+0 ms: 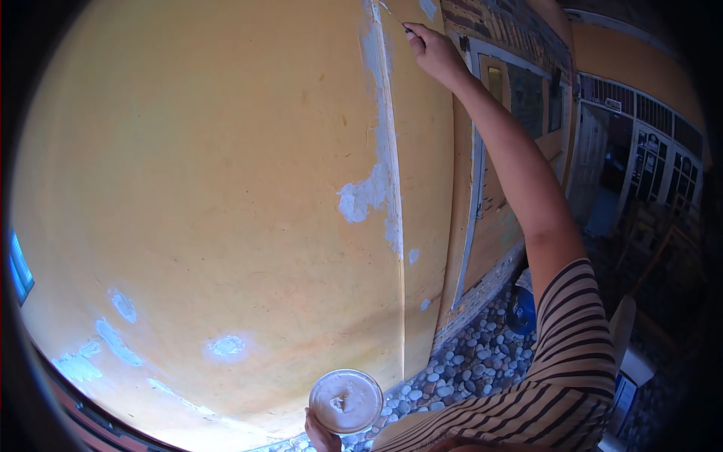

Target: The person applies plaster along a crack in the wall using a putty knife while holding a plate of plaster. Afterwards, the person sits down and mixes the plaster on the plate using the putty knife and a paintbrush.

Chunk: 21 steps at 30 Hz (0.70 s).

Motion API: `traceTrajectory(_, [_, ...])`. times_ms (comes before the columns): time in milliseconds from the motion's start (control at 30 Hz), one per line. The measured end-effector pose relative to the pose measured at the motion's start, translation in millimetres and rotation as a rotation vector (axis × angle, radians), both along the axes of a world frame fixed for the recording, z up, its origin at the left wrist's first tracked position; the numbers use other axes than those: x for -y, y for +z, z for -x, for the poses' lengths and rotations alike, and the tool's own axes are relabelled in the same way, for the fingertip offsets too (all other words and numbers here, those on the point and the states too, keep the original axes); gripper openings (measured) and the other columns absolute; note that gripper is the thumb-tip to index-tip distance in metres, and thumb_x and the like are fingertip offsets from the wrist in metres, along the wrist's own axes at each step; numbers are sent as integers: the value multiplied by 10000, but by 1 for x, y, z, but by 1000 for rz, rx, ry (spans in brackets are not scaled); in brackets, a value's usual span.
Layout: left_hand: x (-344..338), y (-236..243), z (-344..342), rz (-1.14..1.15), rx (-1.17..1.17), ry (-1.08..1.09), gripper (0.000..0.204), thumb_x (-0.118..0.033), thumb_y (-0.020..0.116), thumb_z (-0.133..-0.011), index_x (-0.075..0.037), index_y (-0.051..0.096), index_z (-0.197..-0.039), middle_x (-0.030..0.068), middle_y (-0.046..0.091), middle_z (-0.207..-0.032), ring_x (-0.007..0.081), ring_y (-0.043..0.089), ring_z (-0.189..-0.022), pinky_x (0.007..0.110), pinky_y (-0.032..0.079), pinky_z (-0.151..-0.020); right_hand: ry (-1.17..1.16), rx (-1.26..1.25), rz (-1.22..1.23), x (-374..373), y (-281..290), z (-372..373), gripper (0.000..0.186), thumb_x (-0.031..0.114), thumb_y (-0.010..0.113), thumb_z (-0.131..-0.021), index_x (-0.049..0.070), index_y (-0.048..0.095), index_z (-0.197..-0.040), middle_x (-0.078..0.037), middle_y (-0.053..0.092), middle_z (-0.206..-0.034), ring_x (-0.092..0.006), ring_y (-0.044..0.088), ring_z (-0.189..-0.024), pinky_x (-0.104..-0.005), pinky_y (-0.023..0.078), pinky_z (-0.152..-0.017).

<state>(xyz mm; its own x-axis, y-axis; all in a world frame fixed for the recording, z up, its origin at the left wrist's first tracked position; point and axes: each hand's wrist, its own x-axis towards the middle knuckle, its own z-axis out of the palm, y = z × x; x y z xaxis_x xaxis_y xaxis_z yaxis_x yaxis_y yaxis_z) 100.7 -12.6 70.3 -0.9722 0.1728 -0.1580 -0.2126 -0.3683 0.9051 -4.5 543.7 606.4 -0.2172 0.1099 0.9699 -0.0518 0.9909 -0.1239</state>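
My right hand (433, 54) is raised high on the yellow wall (248, 151), with its fingers closed round the dark handle of a putty knife (408, 30). The knife's thin blade points up and left toward the top of a vertical corner strip (393, 151); whether it touches the wall I cannot tell. Low in front of me, my left hand (322, 435) grips the side of a round tub (312, 403). Pale, creamy filler paste (358, 399) fills the tub, with a small lump and a hollow at its middle. Grey-white filler patches (365, 194) run along the strip.
More pale patches (226, 346) dot the lower wall. Rounded pebbles (474, 361) cover the ground at the wall's foot. Right of the corner are a framed panel (476, 166), a blue container (521, 310), a wooden chair (663, 233) and a doorway with barred panes (651, 158).
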Motion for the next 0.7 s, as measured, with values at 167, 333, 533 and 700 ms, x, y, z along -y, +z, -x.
traceTrajectory(167, [42,-35,4,367,-453,31,449,-193,381,-1061,99,386,-1401,242,567,-1243,333,578,-1083,425,471,-958,13,-3,45,3,3,13,351,291,492,-1011,111,584,-1297,-193,680,-1134,-367,650,-1040,-420,510,-898])
traceTrajectory(333, [54,-44,7,512,-574,103,486,-305,406,-1071,79,441,-1366,181,579,-1257,270,586,-1097,395,475,-959,-45,-17,42,2,9,14,358,314,478,-1014,112,593,-1287,-187,685,-1121,-374,650,-1033,-421,510,-896])
traceTrajectory(533, [44,-11,14,-56,142,74,497,-390,418,-1061,20,522,-1320,124,598,-1265,227,576,-1136,376,458,-1003,-85,-26,-25,1,7,24,351,294,480,-1008,105,590,-1282,-197,689,-1063,-376,653,-995,-440,512,-876])
traceTrajectory(700, [41,-14,18,-17,45,12,503,-375,392,-1071,40,503,-1332,135,590,-1264,217,554,-1162,368,437,-1026,-117,-40,-67,3,4,33,344,268,473,-997,111,599,-1276,-205,677,-1054,-382,651,-975,-460,518,-864])
